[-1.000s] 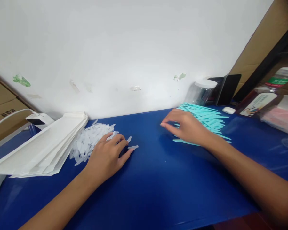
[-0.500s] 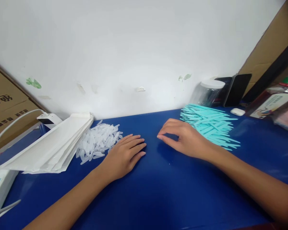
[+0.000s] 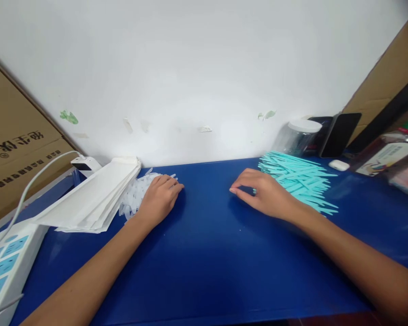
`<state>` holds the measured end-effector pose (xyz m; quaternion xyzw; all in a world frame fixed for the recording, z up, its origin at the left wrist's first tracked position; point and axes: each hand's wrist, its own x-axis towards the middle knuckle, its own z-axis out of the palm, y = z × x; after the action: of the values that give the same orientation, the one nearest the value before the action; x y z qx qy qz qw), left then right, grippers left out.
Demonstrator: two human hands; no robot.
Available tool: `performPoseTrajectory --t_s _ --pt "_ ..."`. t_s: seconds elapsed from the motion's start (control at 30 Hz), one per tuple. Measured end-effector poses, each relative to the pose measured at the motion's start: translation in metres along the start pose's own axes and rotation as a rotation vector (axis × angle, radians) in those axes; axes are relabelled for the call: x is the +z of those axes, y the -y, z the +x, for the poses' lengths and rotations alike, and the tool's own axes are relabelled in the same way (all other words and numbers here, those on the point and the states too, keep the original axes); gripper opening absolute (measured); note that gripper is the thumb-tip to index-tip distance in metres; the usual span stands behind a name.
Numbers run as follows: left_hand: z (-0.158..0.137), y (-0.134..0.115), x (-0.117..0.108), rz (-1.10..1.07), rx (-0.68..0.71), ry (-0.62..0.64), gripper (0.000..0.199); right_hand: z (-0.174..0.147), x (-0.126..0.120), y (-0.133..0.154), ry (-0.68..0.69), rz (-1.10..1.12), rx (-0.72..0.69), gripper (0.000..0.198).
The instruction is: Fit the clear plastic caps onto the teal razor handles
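My left hand [image 3: 160, 195] lies over a pile of small translucent white plastic pieces [image 3: 132, 194], covering much of it. Its fingers are bent and drawn together, with the tips turned down, so what they may hold is hidden. On the other side, my right hand [image 3: 258, 190] rests on the blue table [image 3: 204, 262], thumb and forefinger tips pressed together. A tiny bit of teal shows in the gap behind the pinch; I cannot tell whether it is held. Just beyond that hand lies a heap of thin teal sticks [image 3: 301, 179].
White paper sleeves [image 3: 98, 192] are stacked at left, near a power strip [image 3: 10, 267] with cables and a small white device [image 3: 86, 165]. A lidded clear jar [image 3: 297, 138], a dark phone [image 3: 342, 133], a white earbud case [image 3: 339, 165] and a bottle [image 3: 386, 154] stand at right.
My left hand has moved left onto the white pieces, and its spread fingers have curled in. The right hand keeps its pinch in nearly the same place. The view has shifted slightly left.
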<state>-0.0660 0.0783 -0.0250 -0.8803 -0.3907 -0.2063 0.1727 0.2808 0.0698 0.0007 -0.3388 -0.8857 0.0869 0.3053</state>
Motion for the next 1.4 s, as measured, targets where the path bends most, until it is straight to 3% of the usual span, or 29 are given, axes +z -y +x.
performPoseTrajectory --t_s 0.13,0.23,0.33,0.4,0.57,0.77,0.93,1.07,1.3,1.4 --pt "-0.004 0.011 -0.003 -0.025 -0.042 -0.013 0.026 0.0 0.004 -0.004 0.012 -0.013 -0.013 0.019" --pt "-0.004 0.014 -0.006 -0.071 -0.06 -0.057 0.026 0.0 0.006 -0.01 -0.055 -0.079 -0.02 0.019" --pt "-0.004 0.01 -0.009 -0.113 -0.045 -0.101 0.025 -0.001 0.005 -0.018 -0.129 -0.185 0.023 0.035" --pt "-0.003 0.005 -0.009 -0.134 -0.024 -0.112 0.023 -0.002 0.003 -0.022 -0.106 -0.208 0.026 0.044" --pt "-0.003 -0.002 -0.01 -0.149 -0.021 -0.087 0.015 -0.003 0.006 -0.019 -0.067 -0.114 -0.012 0.015" --pt "-0.008 -0.015 -0.011 -0.175 0.013 -0.083 0.012 -0.003 0.017 0.0 -0.007 0.017 -0.029 0.016" --pt "-0.011 -0.026 -0.009 -0.233 0.019 -0.033 0.015 -0.004 0.019 0.004 0.074 0.077 0.054 0.019" --pt "-0.01 -0.02 -0.011 -0.151 -0.072 -0.077 0.018 -0.002 0.015 0.005 0.063 0.092 0.098 0.018" --pt "-0.008 0.004 -0.022 0.017 -0.471 -0.122 0.021 -0.002 0.012 0.003 0.045 0.078 0.15 0.02" --pt "-0.007 0.011 -0.024 -0.017 -0.475 -0.101 0.023 -0.003 0.011 0.003 0.014 0.068 0.135 0.019"
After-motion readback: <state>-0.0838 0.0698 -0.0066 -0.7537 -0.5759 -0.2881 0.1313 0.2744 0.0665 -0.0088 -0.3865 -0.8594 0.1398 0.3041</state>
